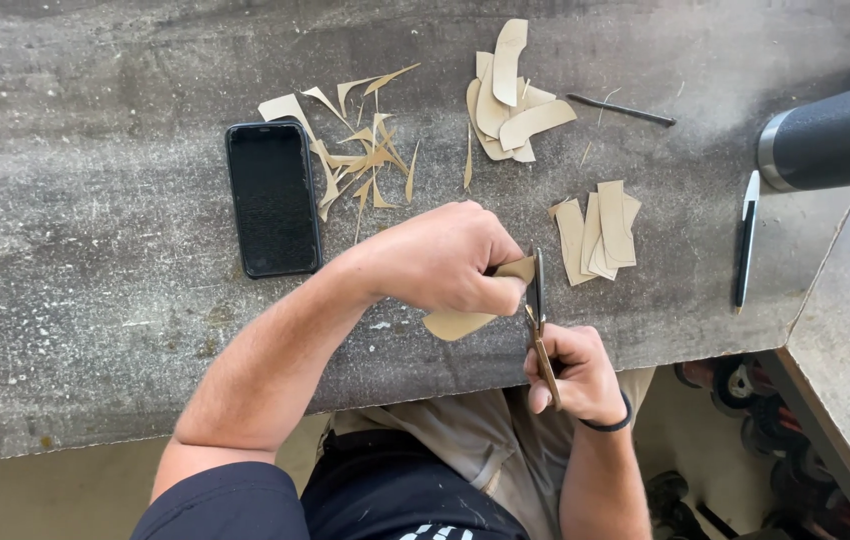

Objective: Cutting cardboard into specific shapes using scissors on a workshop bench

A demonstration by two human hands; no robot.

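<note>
Scissors (538,315) with a dark blade and tan handles sit clenched in the right hand (577,375), the blade rising just beyond its knuckles toward the left hand (445,258). That hand's fingers pinch a curved tan leather-like piece (460,320), which hangs below the fingertips and touches the blade. The risk, as I judge it, is the blade nipping the left fingertips, since they grip right beside the cutting line; a loose pinch could also let the piece twist and spoil the curve. Thin tan offcuts (365,150) beyond the left knuckles lie near a black phone (273,198).
</note>
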